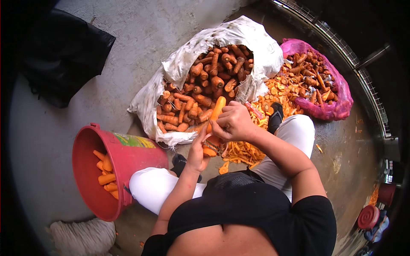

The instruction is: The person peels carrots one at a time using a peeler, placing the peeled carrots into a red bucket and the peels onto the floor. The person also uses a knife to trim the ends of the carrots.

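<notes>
Steadily: your left hand [197,150] pinches shut on the lower end of the carrot [219,106], above the peel heap [241,151] between your knees. Your right hand [232,123] curls closed around its middle. Stroke lightly away from your fingertips, turning the carrot between passes.

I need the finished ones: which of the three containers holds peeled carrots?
The red bucket on the person's left. Its carrots are clean, bright orange, while the white sack and pink bag hold brownish, unpeeled ones.
</notes>
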{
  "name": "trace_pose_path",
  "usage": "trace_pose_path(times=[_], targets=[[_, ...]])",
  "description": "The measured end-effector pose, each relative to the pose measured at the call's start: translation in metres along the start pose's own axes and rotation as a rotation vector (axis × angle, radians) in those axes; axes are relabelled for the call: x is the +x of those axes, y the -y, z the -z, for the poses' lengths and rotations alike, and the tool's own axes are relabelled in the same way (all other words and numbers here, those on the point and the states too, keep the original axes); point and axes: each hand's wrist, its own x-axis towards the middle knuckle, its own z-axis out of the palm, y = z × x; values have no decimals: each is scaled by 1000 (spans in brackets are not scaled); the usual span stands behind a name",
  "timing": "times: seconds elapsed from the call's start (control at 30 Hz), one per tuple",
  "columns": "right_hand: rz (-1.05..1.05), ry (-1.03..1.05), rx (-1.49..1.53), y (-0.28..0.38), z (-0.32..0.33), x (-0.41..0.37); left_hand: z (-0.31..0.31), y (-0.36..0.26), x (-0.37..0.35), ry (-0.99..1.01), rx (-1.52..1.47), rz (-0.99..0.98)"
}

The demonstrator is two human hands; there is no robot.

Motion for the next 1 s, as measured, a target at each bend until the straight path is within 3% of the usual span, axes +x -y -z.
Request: trace_pose_path(times=[0.07, 0.23, 0.27, 0.3, 0.33, 0.37, 0.4, 0.43, 0.47, 0.57, 0.6, 0.63, 0.67, 0.73, 0.83, 0.9, 0.93, 0.97, 1.0], targets=[[-3, -4, -27, -4, 1, 2, 7, -1, 1, 88, 67, -20], [-38, -45, -40, -25, 1, 6, -6, -5, -1, 19, 210, -60], [-143, -17, -54, -35, 0, 4, -5, -7, -1, 43, 235, -32], [-196, -152, -130, -58, -5, 0, -4, -9, -1, 67, 260, -4], [-426, -52, -225, -80, 9, 2, -13, -13, -12, 113, 274, -47], [-928, 229, -253, -105, 31, 13, -13, -13, -18, 127, 275, -49], [-805, 153, -607, -143, 39, -1, -12, -14, -23, 143, 279, -48], [-978, 239, -621, -157, 52, 0, -11, -14, -26, 159, 286, -47], [-864, 94, -715, -172, 52, -13, -11, -16, -26, 169, 275, -60], [-1029, 116, -370, -139, 51, 1, -8, -16, -20, 154, 279, -101], [-1012, 140, -254, -118, 46, 7, -7, -16, -19, 146, 302, -100], [-823, 22, -214, -100, 33, 3, -6, -16, -17, 139, 325, -98], [-774, 92, -100, -66, 38, 15, -6, -16, -15, 133, 349, -94], [-286, -56, -125, -43, 20, 13, -3, -11, -11, 94, 352, -103], [-109, 43, -186, -23, 14, 17, 0, -10, -10, 107, 386, -129], [-238, -50, -294, -48, 11, 12, 0, -11, -12, 134, 441, -157], [-297, -7, -515, -81, 17, 9, -2, -11, -16, 143, 477, -176], [-525, 37, -589, -110, 30, 9, -3, -11, -20, 155, 513, -193], [-973, 264, -588, -150, 66, 6, -3, -15, -23, 231, 508, -149]])
